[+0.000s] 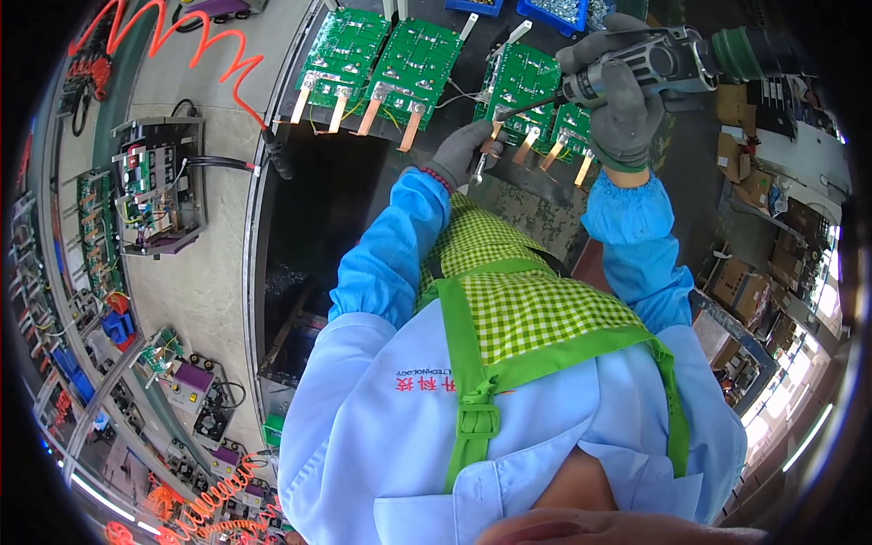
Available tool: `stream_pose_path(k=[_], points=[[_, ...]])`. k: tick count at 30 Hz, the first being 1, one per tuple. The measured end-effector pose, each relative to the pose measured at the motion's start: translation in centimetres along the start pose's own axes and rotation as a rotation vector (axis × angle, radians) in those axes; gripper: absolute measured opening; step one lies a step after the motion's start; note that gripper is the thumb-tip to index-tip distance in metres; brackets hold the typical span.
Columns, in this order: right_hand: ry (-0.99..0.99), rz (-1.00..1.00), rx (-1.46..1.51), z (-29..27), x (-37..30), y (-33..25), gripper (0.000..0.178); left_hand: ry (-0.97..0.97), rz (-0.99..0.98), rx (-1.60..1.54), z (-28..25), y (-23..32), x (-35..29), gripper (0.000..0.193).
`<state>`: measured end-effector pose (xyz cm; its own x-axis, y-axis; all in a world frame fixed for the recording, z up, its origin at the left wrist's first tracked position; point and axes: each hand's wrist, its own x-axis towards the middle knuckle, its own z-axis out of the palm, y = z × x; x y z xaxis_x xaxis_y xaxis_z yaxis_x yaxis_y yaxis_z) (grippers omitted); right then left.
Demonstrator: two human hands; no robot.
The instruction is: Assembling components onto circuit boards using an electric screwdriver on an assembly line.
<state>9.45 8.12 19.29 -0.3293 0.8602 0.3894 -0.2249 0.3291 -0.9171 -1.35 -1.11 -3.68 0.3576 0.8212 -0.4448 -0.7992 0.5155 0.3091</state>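
Note:
My right hand [627, 118], in a grey glove, is wrapped round a grey and black power screwdriver [640, 65]. Its long thin bit points left, the tip at a copper strip [498, 127] on a green circuit board [522, 77]. My left hand [461, 153], also gloved, is closed beside that strip and holds a small silver wrench [479, 169], whose end sticks out below the fingers. Part of a further green board [572, 123] shows beneath the power screwdriver. Glove and bit partly hide the contact point.
Two more green boards [341, 45] [416, 64] with copper strips lie to the left on the dark bench. Blue bins [554, 14] of small metal parts stand at the back. A red coiled hose [204, 41] hangs over the left-hand bench, near an open electronic unit [159, 186]. Cardboard boxes [734, 159] are on the right.

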Motion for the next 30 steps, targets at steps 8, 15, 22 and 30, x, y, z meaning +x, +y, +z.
stream_pose_path(k=[8, 15, 22, 30], points=[[-0.055, -0.027, -0.023, -0.5, 0.2, 0.2, 0.046, 0.062, 0.115, -0.08, 0.7, -1.2, 0.1, 0.021], [-0.142, -0.038, -0.056, -1.6, -0.1, 1.1, 0.037, -0.019, 0.126, -0.011, -0.3, -1.4, 0.4, 0.022], [-0.071, -0.026, -0.026, -0.8, 0.0, 0.3, 0.033, 0.066, 0.13, 0.038, -0.1, -1.3, 0.2, 0.024], [-0.083, -0.047, -0.018, -1.0, 0.0, 0.4, 0.036, 0.091, 0.171, 0.056, -0.4, -1.8, 0.3, 0.025]])
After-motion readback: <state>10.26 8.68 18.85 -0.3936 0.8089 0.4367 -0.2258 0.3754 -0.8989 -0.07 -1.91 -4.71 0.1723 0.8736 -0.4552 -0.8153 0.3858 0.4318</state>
